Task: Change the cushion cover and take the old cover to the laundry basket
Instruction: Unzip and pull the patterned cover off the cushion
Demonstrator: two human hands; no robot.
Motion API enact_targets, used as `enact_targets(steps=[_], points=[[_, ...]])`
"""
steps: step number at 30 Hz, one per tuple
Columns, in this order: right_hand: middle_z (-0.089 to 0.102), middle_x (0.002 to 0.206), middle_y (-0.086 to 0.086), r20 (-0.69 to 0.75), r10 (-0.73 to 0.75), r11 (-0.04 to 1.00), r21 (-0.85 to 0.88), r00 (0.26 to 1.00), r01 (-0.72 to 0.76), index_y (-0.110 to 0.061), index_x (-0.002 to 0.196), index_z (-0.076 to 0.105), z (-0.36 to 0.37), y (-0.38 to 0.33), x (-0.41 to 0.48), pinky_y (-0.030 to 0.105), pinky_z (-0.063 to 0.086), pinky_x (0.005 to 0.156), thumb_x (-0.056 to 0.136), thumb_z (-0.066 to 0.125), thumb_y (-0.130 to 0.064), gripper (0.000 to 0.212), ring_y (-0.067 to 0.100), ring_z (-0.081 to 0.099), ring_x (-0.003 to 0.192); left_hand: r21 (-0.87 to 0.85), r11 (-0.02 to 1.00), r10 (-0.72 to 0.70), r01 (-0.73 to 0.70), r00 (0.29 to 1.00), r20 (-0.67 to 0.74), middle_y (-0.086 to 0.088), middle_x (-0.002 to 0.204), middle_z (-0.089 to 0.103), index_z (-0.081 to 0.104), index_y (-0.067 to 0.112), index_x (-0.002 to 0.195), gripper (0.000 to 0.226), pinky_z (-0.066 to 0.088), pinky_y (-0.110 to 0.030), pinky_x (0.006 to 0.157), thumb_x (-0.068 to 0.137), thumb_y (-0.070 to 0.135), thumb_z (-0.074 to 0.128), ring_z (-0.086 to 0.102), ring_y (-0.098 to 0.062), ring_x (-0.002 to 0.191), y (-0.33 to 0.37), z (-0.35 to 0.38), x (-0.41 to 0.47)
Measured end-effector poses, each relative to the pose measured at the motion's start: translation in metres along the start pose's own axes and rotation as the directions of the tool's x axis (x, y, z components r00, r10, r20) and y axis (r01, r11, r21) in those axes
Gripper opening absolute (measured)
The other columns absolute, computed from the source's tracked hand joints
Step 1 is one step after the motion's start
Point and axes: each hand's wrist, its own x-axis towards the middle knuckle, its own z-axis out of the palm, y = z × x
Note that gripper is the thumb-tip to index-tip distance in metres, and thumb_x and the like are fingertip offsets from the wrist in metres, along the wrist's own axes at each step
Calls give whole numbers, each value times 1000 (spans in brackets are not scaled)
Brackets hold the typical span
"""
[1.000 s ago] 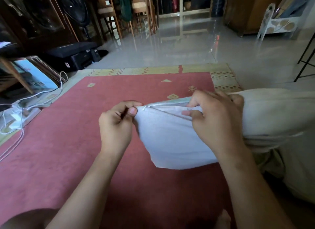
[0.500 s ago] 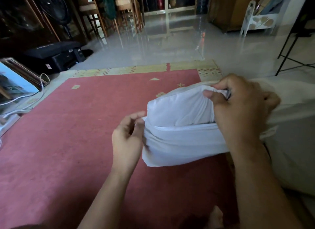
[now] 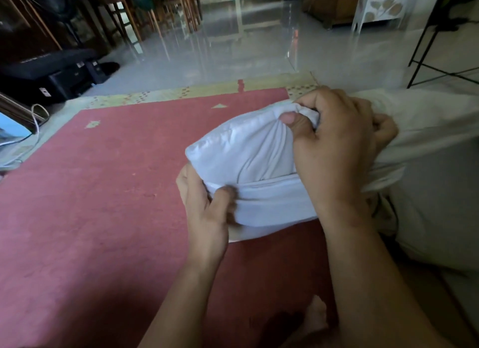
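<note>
A white inner cushion (image 3: 241, 150) bulges out of the open end of a pale cushion cover (image 3: 272, 205), held just above the red rug. My left hand (image 3: 207, 207) pinches the cover's lower edge at its left corner, thumb on top. My right hand (image 3: 334, 150) grips bunched white fabric at the top right of the opening. The rest of the cushion, in cream cloth (image 3: 427, 119), stretches off to the right behind my right hand. No laundry basket is in view.
A red rug (image 3: 103, 192) with a yellow patterned border lies under my arms. A black box (image 3: 51, 73), cables and a framed picture (image 3: 15, 125) sit at the left. Wooden chairs (image 3: 145, 13), a white shelf (image 3: 383, 8) and a black metal stand (image 3: 440, 55) stand on the glossy tiled floor beyond.
The zip opening has been spread and the cover pushed back, so the white inner cushion now shows. My left hand moved from the zip end to the cover's lower edge; my right took hold of bunched fabric.
</note>
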Motion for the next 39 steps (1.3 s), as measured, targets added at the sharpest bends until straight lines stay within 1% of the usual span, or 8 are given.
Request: enact_targets(steps=[10, 15, 22, 26, 29, 32, 36, 39], points=[[71, 100, -17, -87, 45, 999, 19, 995, -44, -36, 91, 72, 7, -5, -6, 40, 24, 93, 80, 66, -34, 13, 20, 56, 112, 308, 945, 77, -105, 992, 102, 1, 143, 32, 38, 22, 146, 79, 20, -2, 104, 71, 36, 57, 19, 14, 130, -51, -8, -3], [68, 98, -22, -55, 23, 998, 67, 998, -20, -36, 87, 73, 6, -5, -7, 41, 25, 95, 78, 69, -40, 11, 22, 50, 117, 252, 968, 5, -14, 999, 38, 2, 139, 39, 40, 18, 144, 69, 34, -41, 115, 77, 22, 57, 30, -13, 137, -53, -11, -2], [57, 128, 4, 12, -44, 998, 45, 999, 43, -30, 105, 71, -18, 51, 18, 23, 21, 106, 81, 70, -50, 31, 39, 36, 128, 238, 958, 137, -157, 985, 101, -1, 127, 54, 41, 32, 142, 73, 49, -52, 98, 76, 10, 63, 52, -27, 122, -13, -31, 46], [34, 151, 11, 101, 245, 936, 235, 964, -263, -40, 131, 54, -26, 81, 24, 38, 22, 116, 76, 70, -56, 59, 35, 30, 140, 454, 880, 80, -139, 986, 147, -9, 95, 54, 53, 27, 122, 56, 44, -21, 76, 74, 0, 64, 48, -34, 98, -6, -58, 83], [50, 140, -6, 336, 301, 755, 488, 892, -438, -46, 133, 39, -9, 89, 19, 47, 44, 108, 80, 73, -48, 63, 12, 53, 124, 589, 793, 62, -153, 983, 173, -11, 122, 49, 46, 12, 131, 56, 40, -32, 102, 81, -1, 68, 31, -28, 130, 3, -59, 95], [57, 131, -10, 299, 275, 819, 425, 914, -386, -37, 135, 40, 10, 83, 9, 49, 48, 102, 82, 61, -56, 61, 14, 57, 117, 595, 783, 174, -181, 982, 70, -28, 156, 10, 12, 13, 157, 92, 31, -49, 117, 78, 6, 58, 16, -41, 146, 18, -39, 83], [61, 123, -12, 258, 160, 833, 482, 953, -270, -30, 129, 56, 19, 57, 9, 35, 52, 95, 86, 67, -52, 49, 11, 59, 110, 581, 566, 425, -585, 811, 402, -19, 151, 25, 29, 22, 152, 82, 33, -63, 110, 77, 30, 61, 28, -38, 141, 34, 11, 44], [66, 105, -4, 223, 64, 868, 469, 973, -164, -23, 114, 65, 19, 40, 5, 38, 53, 80, 81, 65, -59, 49, 17, 62, 94, 454, 712, 403, -536, 841, 361, -7, 139, 27, 35, 20, 136, 72, 41, -53, 106, 76, 42, 68, 34, -32, 132, 46, 36, 39]])
